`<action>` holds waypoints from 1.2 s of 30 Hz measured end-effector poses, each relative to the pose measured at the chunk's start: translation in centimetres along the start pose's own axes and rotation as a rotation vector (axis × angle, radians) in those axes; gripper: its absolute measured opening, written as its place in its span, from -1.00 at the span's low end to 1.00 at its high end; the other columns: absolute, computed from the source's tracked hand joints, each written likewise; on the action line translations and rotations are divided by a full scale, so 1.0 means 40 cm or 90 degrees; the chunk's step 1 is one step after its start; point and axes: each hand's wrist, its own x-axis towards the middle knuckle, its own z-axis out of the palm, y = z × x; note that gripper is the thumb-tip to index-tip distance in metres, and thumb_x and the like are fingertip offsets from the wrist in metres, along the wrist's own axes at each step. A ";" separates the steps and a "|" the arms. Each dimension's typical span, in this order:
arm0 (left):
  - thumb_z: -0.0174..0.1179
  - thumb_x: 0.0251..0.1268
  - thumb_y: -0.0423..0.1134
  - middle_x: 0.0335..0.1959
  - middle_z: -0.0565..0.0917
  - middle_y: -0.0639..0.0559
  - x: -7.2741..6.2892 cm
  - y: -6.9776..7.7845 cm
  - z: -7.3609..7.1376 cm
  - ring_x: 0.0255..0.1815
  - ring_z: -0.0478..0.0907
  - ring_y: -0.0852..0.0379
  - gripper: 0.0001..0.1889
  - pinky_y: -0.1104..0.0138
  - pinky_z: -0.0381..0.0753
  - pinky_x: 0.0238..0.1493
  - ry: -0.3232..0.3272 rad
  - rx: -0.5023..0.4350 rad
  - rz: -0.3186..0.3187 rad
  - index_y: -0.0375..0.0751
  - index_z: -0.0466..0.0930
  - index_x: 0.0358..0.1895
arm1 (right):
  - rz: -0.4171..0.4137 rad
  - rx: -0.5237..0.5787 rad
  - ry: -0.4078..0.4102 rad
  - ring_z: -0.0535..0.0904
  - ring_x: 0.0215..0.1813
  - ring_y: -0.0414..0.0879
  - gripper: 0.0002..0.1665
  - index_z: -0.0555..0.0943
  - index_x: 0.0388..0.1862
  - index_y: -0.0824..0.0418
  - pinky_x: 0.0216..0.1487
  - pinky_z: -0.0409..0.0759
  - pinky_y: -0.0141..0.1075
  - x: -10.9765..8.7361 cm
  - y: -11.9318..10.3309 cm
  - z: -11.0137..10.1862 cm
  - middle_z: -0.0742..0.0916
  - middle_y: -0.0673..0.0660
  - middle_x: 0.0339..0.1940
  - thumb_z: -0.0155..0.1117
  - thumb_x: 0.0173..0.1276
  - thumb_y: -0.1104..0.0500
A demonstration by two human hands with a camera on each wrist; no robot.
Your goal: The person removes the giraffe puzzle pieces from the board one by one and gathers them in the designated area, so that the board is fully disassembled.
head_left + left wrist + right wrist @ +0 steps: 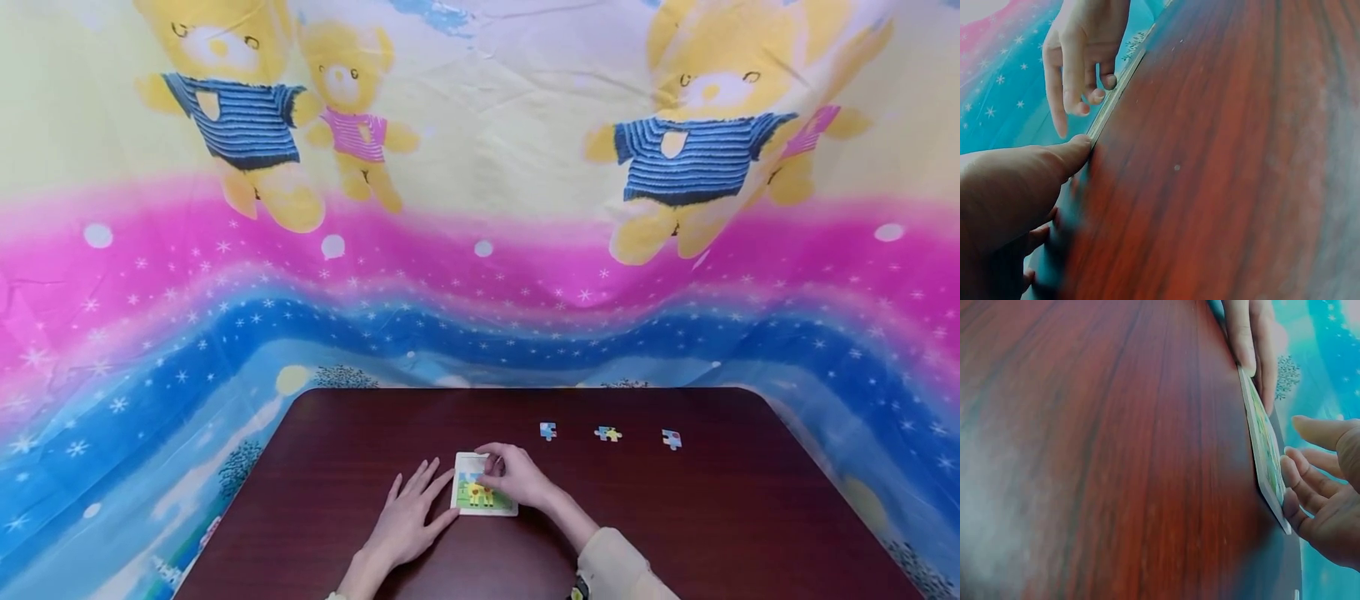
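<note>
A small puzzle board (pixel 486 510) with a pale frame and a yellow animal picture lies flat on the table. My left hand (pixel 411 517) rests at its left side, fingers spread, with the thumb and forefinger touching the frame. The left thumb (pixel 1072 153) shows against the board's edge in the left wrist view. Over the board's upper right part is my right hand (pixel 521 477), hiding that corner. Its fingers (pixel 1304 481) bend loosely, their tips right at the board's surface in the right wrist view. The right thumb stands apart from them, and nothing shows between.
Three loose jigsaw pieces lie in a row toward the back right of the dark wooden table (pixel 675 525): a bluish piece (pixel 548 431), a yellow piece (pixel 609 433) and another bluish piece (pixel 671 439). A bear-print cloth (pixel 480 325) hangs behind the table.
</note>
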 end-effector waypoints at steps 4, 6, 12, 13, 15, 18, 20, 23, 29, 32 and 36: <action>0.26 0.58 0.21 0.72 0.39 -0.22 0.000 -0.001 -0.001 0.77 0.27 -0.31 -0.33 -0.48 0.15 0.65 -0.002 -0.001 0.000 0.03 0.50 0.62 | 0.008 -0.008 -0.012 0.50 -0.38 -0.30 -0.58 0.74 0.19 0.47 -0.32 0.48 -0.46 0.011 -0.005 0.014 0.72 0.07 -0.32 0.55 0.40 0.33; 0.26 0.58 0.21 0.72 0.39 -0.22 0.001 -0.002 0.000 0.77 0.28 -0.31 -0.33 -0.48 0.15 0.64 -0.002 -0.002 0.001 0.03 0.51 0.62 | 0.010 -0.013 -0.017 0.48 -0.40 -0.30 -0.66 0.77 0.09 0.45 -0.34 0.47 -0.46 0.014 -0.009 0.020 0.71 0.05 -0.36 0.56 0.38 0.34; 0.28 0.59 0.17 0.71 0.41 -0.24 0.004 -0.005 0.003 0.76 0.28 -0.34 -0.35 -0.50 0.14 0.63 0.015 -0.007 0.013 0.02 0.52 0.61 | 0.025 -0.038 -0.016 0.47 -0.39 -0.30 -0.79 0.79 -0.06 0.36 -0.29 0.45 -0.43 0.012 -0.019 0.033 0.69 0.01 -0.39 0.57 0.37 0.32; 0.28 0.58 0.17 0.70 0.42 -0.24 0.004 -0.006 0.004 0.75 0.30 -0.35 -0.35 -0.50 0.16 0.62 0.019 -0.006 0.017 0.02 0.53 0.60 | 0.027 -0.042 -0.014 0.47 -0.39 -0.30 -0.79 0.78 -0.07 0.36 -0.27 0.46 -0.42 0.012 -0.021 0.035 0.69 0.01 -0.38 0.57 0.36 0.32; 0.29 0.58 0.14 0.69 0.43 -0.25 0.003 -0.007 0.005 0.74 0.30 -0.36 -0.36 -0.51 0.16 0.61 0.024 -0.008 0.019 0.01 0.53 0.60 | 0.030 -0.047 -0.010 0.47 -0.39 -0.30 -0.77 0.76 -0.07 0.36 -0.24 0.47 -0.39 0.010 -0.025 0.037 0.69 0.01 -0.38 0.57 0.35 0.31; 0.29 0.58 0.14 0.70 0.42 -0.25 0.002 -0.007 0.006 0.75 0.29 -0.35 -0.36 -0.50 0.16 0.61 0.020 -0.008 0.016 0.02 0.53 0.60 | 0.029 -0.056 0.002 0.46 -0.40 -0.31 -0.76 0.75 -0.08 0.35 -0.16 0.49 -0.33 0.009 -0.029 0.040 0.69 0.00 -0.40 0.58 0.33 0.29; 0.28 0.59 0.16 0.71 0.41 -0.24 0.002 -0.007 0.006 0.76 0.28 -0.34 -0.36 -0.50 0.14 0.63 0.014 -0.009 0.013 0.03 0.52 0.61 | 0.016 -0.074 0.014 0.45 -0.41 -0.32 -0.75 0.74 -0.10 0.33 -0.09 0.48 -0.26 0.008 -0.028 0.043 0.68 -0.01 -0.41 0.59 0.31 0.28; 0.26 0.59 0.18 0.72 0.40 -0.23 0.000 -0.009 0.009 0.77 0.27 -0.33 -0.35 -0.49 0.12 0.65 0.012 -0.010 0.013 0.04 0.51 0.62 | -0.006 -0.110 0.034 0.41 -0.43 -0.35 -0.73 0.70 -0.12 0.28 -0.07 0.46 -0.16 0.004 -0.023 0.050 0.65 -0.04 -0.42 0.61 0.30 0.24; 0.27 0.58 0.21 0.66 0.46 -0.27 -0.001 -0.019 0.024 0.71 0.35 -0.38 -0.36 -0.52 0.20 0.56 0.051 -0.016 0.039 0.03 0.55 0.57 | 0.005 -0.111 0.055 0.46 -0.32 -0.25 -0.67 0.65 -0.13 0.23 0.04 0.39 -0.08 0.000 -0.027 0.061 0.65 0.05 -0.33 0.66 0.27 0.25; 0.25 0.58 0.23 0.68 0.44 -0.25 0.001 -0.021 0.021 0.73 0.32 -0.36 -0.35 -0.51 0.17 0.59 0.042 -0.020 0.030 0.05 0.54 0.58 | 0.023 -0.107 0.063 0.53 -0.22 -0.15 -0.65 0.64 -0.12 0.20 0.11 0.39 -0.04 -0.001 -0.030 0.065 0.67 0.08 -0.25 0.68 0.26 0.25; 0.26 0.60 0.19 0.72 0.39 -0.21 0.005 -0.018 0.010 0.78 0.25 -0.31 -0.35 -0.49 0.10 0.66 0.012 -0.025 0.007 0.04 0.52 0.60 | 0.017 -0.103 0.083 0.59 -0.13 -0.06 -0.63 0.65 -0.11 0.19 0.11 0.37 -0.05 0.000 -0.026 0.071 0.68 0.08 -0.20 0.70 0.24 0.25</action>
